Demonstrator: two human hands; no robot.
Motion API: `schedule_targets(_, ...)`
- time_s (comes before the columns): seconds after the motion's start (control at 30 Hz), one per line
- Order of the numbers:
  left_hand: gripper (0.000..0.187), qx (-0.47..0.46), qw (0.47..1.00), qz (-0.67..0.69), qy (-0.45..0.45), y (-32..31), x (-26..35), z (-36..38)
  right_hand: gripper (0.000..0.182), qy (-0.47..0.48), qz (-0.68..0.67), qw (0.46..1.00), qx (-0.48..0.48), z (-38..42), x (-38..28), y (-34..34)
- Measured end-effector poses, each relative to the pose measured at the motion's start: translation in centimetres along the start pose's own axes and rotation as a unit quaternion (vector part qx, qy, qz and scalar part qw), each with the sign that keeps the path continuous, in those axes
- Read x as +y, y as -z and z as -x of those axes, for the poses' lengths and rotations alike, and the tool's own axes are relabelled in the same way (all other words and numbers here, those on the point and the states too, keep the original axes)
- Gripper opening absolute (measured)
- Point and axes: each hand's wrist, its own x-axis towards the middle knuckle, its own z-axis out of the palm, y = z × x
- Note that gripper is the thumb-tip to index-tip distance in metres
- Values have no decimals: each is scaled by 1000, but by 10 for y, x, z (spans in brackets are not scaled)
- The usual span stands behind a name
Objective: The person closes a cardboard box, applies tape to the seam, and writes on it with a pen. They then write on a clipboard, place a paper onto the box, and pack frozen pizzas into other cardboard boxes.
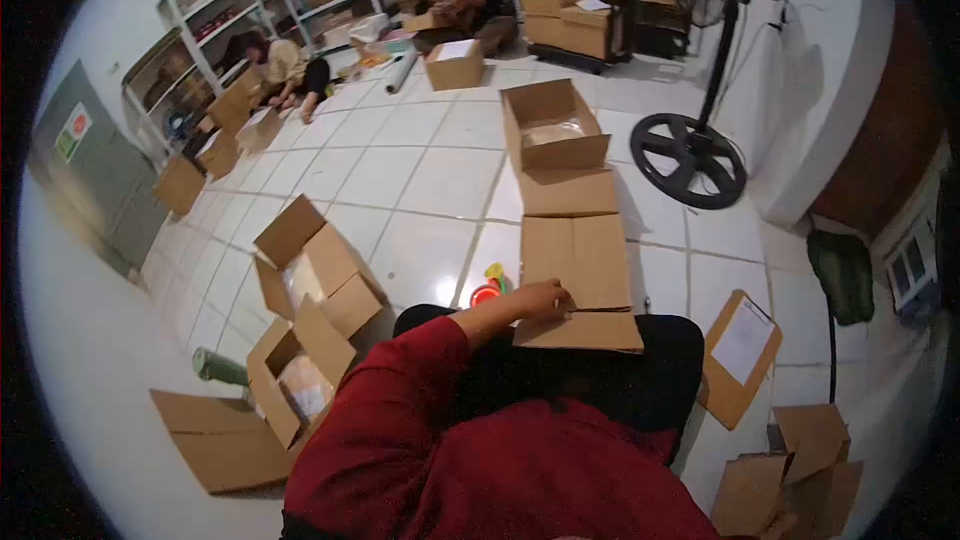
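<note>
Left hand on the cardboard fold

The left hand (543,298), fingers curled narrow, presses the near flap of a flattened cardboard box (573,255) that stretches away from it over the white tiled floor (420,180); a tape dispenser (490,287) sits just beside it.

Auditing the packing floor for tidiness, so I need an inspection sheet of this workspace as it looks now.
Surface: white tiled floor, used as the work area.
Job's things: flattened cardboard box lying across the person's lap.
Clutter: open boxes at left, clipboard, tape dispenser, green roll.
Grips: left hand rests on the box flap; right hand not in view.
Cables: black cord at right.
Surroundings: standing fan, shelving, two people seated at the back.
</note>
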Motion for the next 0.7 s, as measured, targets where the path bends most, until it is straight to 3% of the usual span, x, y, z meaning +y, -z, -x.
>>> schedule_targets(0.03, 42, 0, 999, -13, 44, 16, 15, -5, 29, -5, -1, 1000, 0, 2, 1, 1)
schedule_targets(0.1, 43, 23, 999, -31, 31, 18, 27, -23, 29, -15, 0, 1000, 5, 2, 5, 6)
schedule_targets(0.17, 50, 49, 987, -144, 56, 14, 33, -44, 29, -21, 1, 1000, 10, 3, 10, 11)
schedule_targets(0.2, 50, 41, 989, -136, 51, 6, 30, -51, 29, -23, 1, 1000, 12, 3, 11, 13)
schedule_targets(0.27, 55, 146, 982, -74, 96, -12, 22, -66, 28, -28, 2, 999, 21, 1, 13, 16)
schedule_targets(0.4, 55, 179, 969, 12, 168, -22, 36, -63, 28, -44, 6, 998, 45, 2, 24, 31)
schedule_targets(0.47, 53, 219, 968, 4, 123, -32, 44, -53, 28, -47, 3, 997, 59, 2, 28, 36)
schedule_targets(0.57, 51, 155, 985, -8, 73, -14, 65, -58, 28, -51, -8, 995, 82, 1, 28, 42)
schedule_targets(0.7, 49, 158, 987, -20, -22, -2, 41, -108, 28, -35, -59, 989, 132, -9, 19, 63)
